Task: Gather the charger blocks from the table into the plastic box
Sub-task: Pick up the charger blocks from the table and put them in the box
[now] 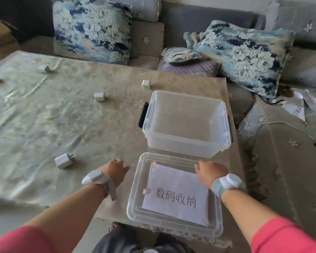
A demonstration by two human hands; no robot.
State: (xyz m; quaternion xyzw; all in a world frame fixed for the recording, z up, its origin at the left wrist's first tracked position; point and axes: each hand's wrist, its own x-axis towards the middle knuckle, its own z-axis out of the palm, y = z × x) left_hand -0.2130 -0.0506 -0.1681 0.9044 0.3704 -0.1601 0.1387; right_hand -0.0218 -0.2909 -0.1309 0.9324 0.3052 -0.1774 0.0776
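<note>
Head view, nearest first: the left hand [115,170] hovers palm down over the table [35,125] near its front edge, fingers loosely apart and empty. The right hand [211,171] rests at the far right corner of the lid [173,198], which lies flat at the front edge with a labelled paper [177,194] under it; whether its fingers are apart or curled I cannot tell.

Left of the hands, the nearest charger block [64,160] lies with prongs pointing right and away. Behind the lid, the plastic box [187,123] stands open by the right edge, long axis left-right. Farther left, the second charger block [99,96] points its prongs left. The third charger block [145,84] stands just behind the box's far left corner. Two more blocks [45,68] lie toward the far left corner, blurred.
</note>
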